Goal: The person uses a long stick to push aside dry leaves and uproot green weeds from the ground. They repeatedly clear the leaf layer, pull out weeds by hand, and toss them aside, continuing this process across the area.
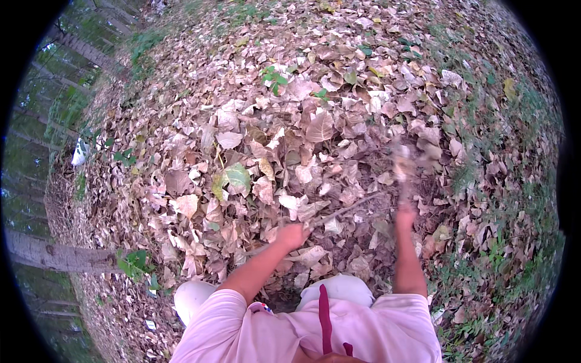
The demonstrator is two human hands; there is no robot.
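My left hand (293, 236) is closed around the near end of a thin brown stick (351, 208). The stick slants away to the right, low over the dry leaves. Further right, my right hand (405, 216) is closed on a stick-like thing (403, 172) that points away from me. Motion smears it, so its kind cannot be made out; its far part looks pale. Dark soil shows among the leaves (357, 239) between and beyond my hands.
My bent knees (339, 291) are close behind my hands. Grass and weeds (490, 260) grow along the right. A tree trunk (66, 254) stands at the left, with more trees beyond. A white bag-like thing (80, 152) lies at the far left. Small green plants (274, 78) poke through the leaves ahead.
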